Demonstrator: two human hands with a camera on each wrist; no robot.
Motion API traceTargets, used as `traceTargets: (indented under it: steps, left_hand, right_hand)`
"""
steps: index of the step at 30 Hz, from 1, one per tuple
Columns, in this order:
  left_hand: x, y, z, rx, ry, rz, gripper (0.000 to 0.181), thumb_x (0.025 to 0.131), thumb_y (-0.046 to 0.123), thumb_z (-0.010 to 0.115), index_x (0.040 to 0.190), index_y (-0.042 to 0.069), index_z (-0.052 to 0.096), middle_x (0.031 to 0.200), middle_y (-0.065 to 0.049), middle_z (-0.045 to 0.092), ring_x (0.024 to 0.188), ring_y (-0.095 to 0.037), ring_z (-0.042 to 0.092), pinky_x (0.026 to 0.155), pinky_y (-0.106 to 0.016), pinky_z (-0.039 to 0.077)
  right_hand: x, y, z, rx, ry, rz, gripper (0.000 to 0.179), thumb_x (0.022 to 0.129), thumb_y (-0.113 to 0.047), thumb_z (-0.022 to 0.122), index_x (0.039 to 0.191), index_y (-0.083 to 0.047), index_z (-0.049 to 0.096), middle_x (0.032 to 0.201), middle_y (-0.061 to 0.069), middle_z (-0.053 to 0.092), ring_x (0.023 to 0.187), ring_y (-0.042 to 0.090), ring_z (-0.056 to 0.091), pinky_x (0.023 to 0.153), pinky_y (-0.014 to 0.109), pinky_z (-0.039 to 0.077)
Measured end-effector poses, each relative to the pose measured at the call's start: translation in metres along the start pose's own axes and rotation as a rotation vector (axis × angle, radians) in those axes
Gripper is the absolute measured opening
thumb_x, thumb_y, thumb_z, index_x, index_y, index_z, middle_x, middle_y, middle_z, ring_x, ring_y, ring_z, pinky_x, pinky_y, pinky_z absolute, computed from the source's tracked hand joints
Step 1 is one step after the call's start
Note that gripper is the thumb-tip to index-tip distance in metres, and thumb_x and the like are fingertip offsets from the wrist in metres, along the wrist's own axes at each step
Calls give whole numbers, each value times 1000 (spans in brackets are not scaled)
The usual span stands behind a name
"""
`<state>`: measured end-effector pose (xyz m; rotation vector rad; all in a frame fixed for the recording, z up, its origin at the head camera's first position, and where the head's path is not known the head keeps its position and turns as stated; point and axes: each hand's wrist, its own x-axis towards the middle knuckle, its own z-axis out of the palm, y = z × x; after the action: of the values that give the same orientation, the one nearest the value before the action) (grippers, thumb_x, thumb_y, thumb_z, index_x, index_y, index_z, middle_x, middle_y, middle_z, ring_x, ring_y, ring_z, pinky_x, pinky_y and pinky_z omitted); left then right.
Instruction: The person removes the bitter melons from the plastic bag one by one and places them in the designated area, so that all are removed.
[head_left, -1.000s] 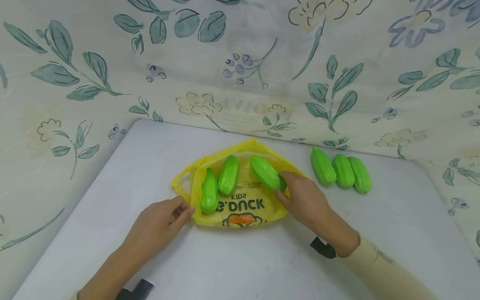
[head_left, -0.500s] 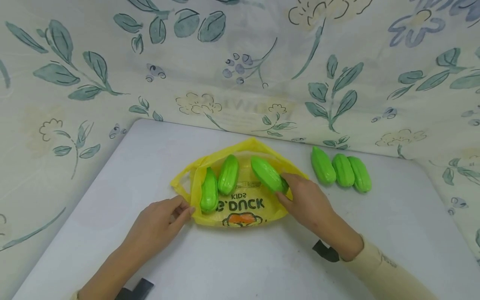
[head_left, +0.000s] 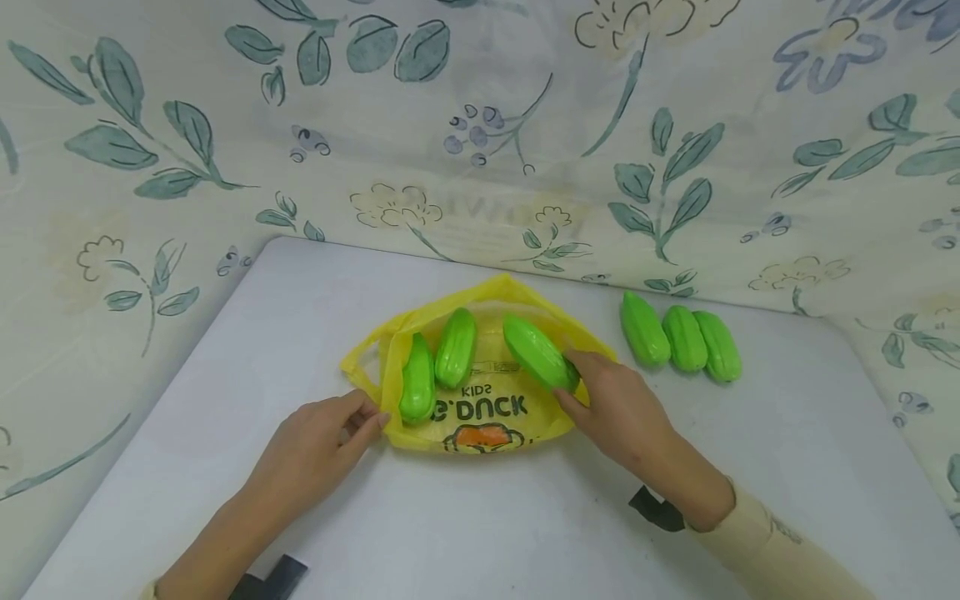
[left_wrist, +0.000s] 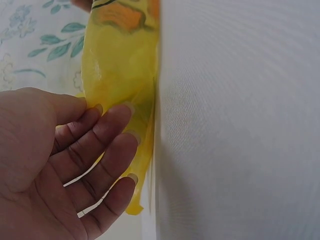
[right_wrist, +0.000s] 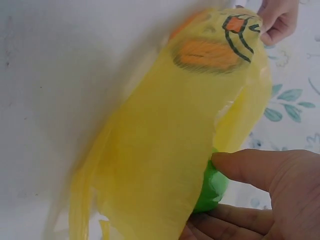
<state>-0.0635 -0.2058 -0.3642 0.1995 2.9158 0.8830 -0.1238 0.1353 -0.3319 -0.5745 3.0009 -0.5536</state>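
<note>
A yellow plastic bag with black lettering and a cartoon duck lies with its mouth spread. Its near left edge is pinched between thumb and index finger of my left hand; in the left wrist view the other fingers of that hand lie against the plastic. Two green toy cucumbers, one at the left side and another beside it, rest inside. My right hand grips the lower end of a third cucumber, slanted in the bag's right part. The right wrist view shows its green end between thumb and fingers, partly covered by the bag.
Three more green cucumbers lie side by side to the right of the bag: one, a middle one and another. A flowered cloth hangs behind the white table.
My right hand and the cucumber in it have shifted slightly right and toward me. The left hand keeps its place on the bag's edge.
</note>
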Motion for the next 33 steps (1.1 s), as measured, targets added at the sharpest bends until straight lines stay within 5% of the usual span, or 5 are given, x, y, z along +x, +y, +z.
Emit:
traceTargets:
  steps: [20,33]
  left_hand:
    - [1,0,1,10,10,4,13,102,28,71,95,16,68,82,11,68,74,-8,59,69,-35,52]
    - [1,0,1,12,17,11,13,102,28,71,96,17,68,82,11,68,74,-7,60,70,-35,53]
  right_hand:
    - [-14,4,-9,-9,40,-17,44,94,-19,81,129,1,64,114,12,72,99,26,70,86,44,58]
    - [-24,6,-16,-5,52,-2,48,94,-19,81,133,2,62,122,15,71,107,28,70,90,46,58]
